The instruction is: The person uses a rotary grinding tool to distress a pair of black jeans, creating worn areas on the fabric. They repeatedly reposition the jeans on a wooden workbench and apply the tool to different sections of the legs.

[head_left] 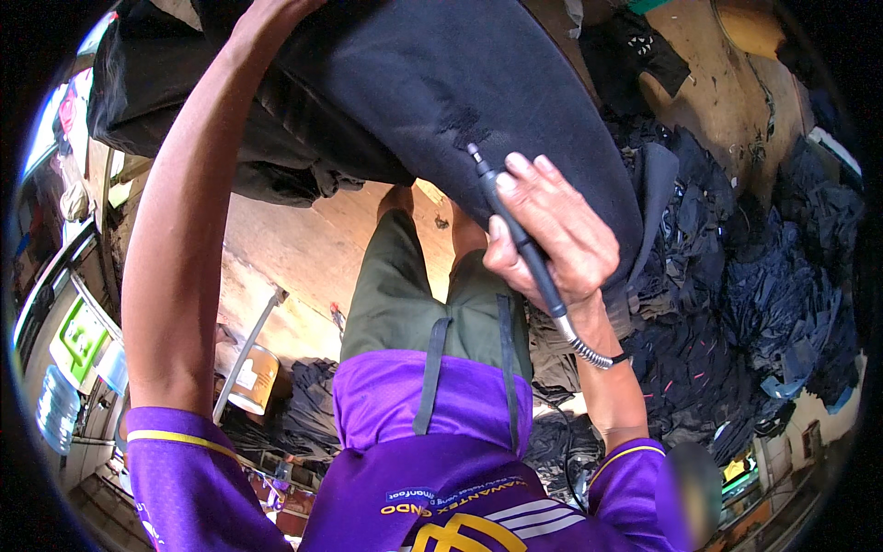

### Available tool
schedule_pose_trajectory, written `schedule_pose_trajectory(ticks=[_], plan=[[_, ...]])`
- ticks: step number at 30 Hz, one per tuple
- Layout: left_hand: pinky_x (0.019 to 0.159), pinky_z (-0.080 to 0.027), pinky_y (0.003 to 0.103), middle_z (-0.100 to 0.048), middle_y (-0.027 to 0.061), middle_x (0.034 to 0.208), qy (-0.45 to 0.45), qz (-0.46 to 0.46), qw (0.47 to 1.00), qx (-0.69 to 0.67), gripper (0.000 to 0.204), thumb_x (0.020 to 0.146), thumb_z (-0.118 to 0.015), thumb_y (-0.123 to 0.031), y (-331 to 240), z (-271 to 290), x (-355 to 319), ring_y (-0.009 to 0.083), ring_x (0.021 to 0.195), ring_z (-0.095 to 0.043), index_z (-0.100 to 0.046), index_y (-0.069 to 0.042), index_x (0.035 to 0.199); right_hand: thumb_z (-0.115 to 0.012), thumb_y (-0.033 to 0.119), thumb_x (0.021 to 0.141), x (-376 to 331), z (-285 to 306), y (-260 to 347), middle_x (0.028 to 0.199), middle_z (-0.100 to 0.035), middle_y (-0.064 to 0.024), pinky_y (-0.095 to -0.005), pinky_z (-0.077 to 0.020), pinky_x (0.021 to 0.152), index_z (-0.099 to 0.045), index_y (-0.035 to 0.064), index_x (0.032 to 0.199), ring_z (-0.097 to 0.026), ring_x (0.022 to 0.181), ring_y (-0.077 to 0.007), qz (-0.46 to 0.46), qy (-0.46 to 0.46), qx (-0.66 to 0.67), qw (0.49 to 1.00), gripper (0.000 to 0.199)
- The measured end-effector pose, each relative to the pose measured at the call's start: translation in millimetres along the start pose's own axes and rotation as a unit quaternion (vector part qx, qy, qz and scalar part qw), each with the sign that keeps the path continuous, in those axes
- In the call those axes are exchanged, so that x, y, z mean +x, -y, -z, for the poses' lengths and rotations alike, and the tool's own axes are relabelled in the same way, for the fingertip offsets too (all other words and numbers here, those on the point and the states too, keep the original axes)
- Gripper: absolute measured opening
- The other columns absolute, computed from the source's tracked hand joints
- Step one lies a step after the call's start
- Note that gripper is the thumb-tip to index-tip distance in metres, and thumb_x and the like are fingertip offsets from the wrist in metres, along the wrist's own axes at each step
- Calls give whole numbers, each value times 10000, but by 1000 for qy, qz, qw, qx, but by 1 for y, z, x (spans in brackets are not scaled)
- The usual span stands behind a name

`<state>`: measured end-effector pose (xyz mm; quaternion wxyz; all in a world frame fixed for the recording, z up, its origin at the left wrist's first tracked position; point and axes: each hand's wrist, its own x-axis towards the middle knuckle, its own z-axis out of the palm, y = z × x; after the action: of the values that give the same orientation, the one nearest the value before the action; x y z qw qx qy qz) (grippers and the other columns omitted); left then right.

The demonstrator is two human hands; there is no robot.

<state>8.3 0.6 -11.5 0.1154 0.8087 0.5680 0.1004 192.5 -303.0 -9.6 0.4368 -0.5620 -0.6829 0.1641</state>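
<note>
My right hand [570, 244] is closed round a slim black rotary tool [526, 241] with a metal collar and a coiled spring at its cable end. Its small pinkish tip points at a darker, roughened patch [463, 124] on a large dark navy cloth [395, 74]; whether the tip touches the cloth I cannot tell. My left arm reaches across to the far edge of the view. Only part of my left hand [280, 7] shows there, over the cloth, and its fingers are out of sight.
Heaps of dark cloth [782, 276] lie on the right. Below the cloth is a wooden floor [285, 230]. To the left stand a can-like container [253, 379], a clear plastic bottle [57, 409] and a green and white item [78, 340]. A thin black cable [570, 442] hangs beside my right arm.
</note>
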Motion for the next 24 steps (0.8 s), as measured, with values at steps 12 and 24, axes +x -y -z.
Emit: schedule_pose_trajectory(ticks=[12,24], plan=[[1305,-194,556,-563,101,1581,0,-4,1000,9,842,725,-857,-802,-1,-1,0,293,1574,-393,-816,-94,1181,-807,41,785,-3,6,2,996,-822,-174,-501,-655,1037,-828,-14,1060,-834,1064,-349,-37,-12,-17,999,282],[1307,-197,559,-559,106,1590,-5,-2,1000,9,846,717,-863,-809,0,-3,0,294,1581,-388,-817,-91,1163,-738,-5,782,-14,14,6,1031,-824,-261,-535,-641,1053,-810,-82,1125,-824,1096,-408,-44,-19,20,999,359]])
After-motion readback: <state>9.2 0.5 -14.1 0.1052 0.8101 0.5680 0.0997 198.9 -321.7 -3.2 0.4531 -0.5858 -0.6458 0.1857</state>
